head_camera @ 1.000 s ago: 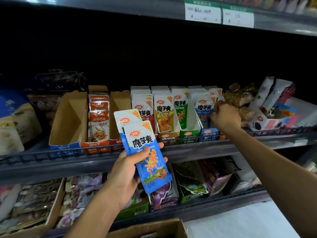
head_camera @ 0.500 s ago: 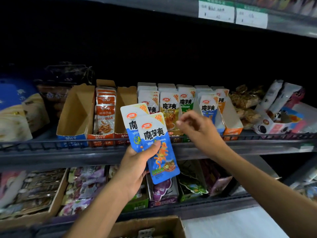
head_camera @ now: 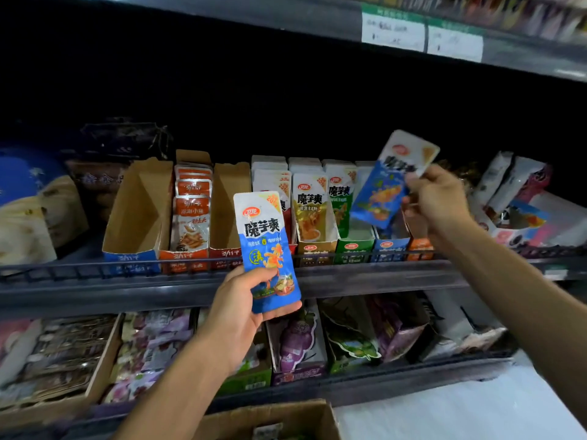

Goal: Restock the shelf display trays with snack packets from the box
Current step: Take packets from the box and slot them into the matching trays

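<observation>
Left hand grips a blue packet by its lower part, thumb across the front, held upright in front of the middle shelf rail. Right hand pinches a second blue packet at its right edge, tilted, top corner pointing up-right, blurred, up in the air above the blue tray and the orange tray. Can't tell if it touches either tray. Row of trays on the middle shelf, left to right: an open blue-fronted tray with no packets showing, an orange-red tray with a stack of fish-snack packets, a red tray showing bare cardboard inside, then a white-and-red stack partly hidden behind the left-hand packet, yellow packets in a brown-fronted tray, green packets in a green tray. Right of those, mixed white and pink bags lie loose. Lower shelf holds purple grape-print bags and other trays, too dim to read. Cardboard box sits at the bottom edge below the left forearm, flap open, contents barely visible. Price tags on the upper shelf lip, unreadable.
</observation>
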A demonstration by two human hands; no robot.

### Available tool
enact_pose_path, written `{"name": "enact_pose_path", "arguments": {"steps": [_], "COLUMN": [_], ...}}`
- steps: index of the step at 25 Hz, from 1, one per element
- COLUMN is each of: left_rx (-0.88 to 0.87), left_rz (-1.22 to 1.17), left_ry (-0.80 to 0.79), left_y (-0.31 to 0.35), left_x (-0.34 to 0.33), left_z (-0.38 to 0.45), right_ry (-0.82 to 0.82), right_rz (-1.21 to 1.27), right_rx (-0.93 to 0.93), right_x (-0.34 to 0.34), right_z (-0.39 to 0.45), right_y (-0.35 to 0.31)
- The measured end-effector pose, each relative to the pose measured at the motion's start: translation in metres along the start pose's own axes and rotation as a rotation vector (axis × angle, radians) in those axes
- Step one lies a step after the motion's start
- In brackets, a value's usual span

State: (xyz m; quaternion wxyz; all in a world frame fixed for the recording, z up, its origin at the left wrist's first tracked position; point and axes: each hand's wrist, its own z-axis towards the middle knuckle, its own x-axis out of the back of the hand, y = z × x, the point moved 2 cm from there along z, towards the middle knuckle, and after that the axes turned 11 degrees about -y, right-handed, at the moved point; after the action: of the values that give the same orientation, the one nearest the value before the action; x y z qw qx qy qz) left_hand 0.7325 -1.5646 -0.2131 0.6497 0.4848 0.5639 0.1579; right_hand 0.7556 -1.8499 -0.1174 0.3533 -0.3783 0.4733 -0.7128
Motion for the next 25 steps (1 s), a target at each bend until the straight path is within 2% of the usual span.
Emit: {"name": "enact_pose_path", "arguments": {"steps": [2,4,8,12,14,17,20,21,22,25], "left_rx": [0.021,0.027,0.041,0.054,0.046,0.03,-0.015,-0.03,-0.041,-0.054], "left_rz": [0.017,0.032,0.049,0.074,0.087,0.11,0.205,0.241,0.269,0.316], "left_ry": [0.014,0.02,0.019,0.029,0.032,0.03,-0.012,-0.033,-0.05,-0.095], "left_y": [-0.002,-0.003,-0.006,-0.008,-0.006,-0.005,-0.005,-0.005,-0.005,-0.007], "left_x": [0.0,0.0,0.0,0.002,0.003,0.001,-0.004,-0.005,-0.006,-0.013], "left_z": [-0.001,-0.002,0.002,0.005,0.006,0.006,0.004,0.003,0.002,0.0], "right_ry": [0.058,0.034,-0.025,0.076,0.068,0.032,0.097,0.035,-0.1,-0.578], "right_rz": [-0.066,-0.13,-0.199,-0.253,-0.265,-0.196,-0.339,-0.324,-0.249,-0.02], "right_rx": [0.042,0.012,-0.055,-0.136,-0.14,-0.109,0.029,0.061,0.064,-0.052], "right_x": [0.024,0.032,0.018,0.014,0.013,0.01,-0.001,-0.01,-0.022,-0.068], "right_z": [0.02,0.031,0.04,0.045,0.042,0.032,0.001,-0.011,-0.028,-0.078], "right_y": [0.009,0.025,0.052,0.065,0.065,0.06,0.04,0.034,0.025,0.004]}}
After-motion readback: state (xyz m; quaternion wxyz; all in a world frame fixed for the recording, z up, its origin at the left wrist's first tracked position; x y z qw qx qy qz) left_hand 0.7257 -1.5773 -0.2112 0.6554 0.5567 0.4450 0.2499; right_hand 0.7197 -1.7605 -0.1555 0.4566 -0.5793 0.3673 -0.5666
